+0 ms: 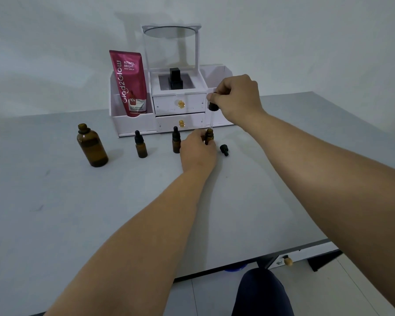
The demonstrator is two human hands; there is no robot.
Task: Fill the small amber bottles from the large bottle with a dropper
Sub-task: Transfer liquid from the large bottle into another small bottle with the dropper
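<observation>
R hand holds dropper over open bottle in L hand.

There were three small amber bottles, one large bottle, one dropper, one loose cap and one pink tube.

Dim, flat indoor light, soft shadows on the wall, wide-angle bending at edges, slightly soft focus

The only print I can read is on the pink tube standing in the white organizer: "Glad2Glow" running up its side, "RETINOL BRIGHT BODY SERUM" near the top, and "10x" lower down. The smaller lines beneath are too blurred.
</observation>
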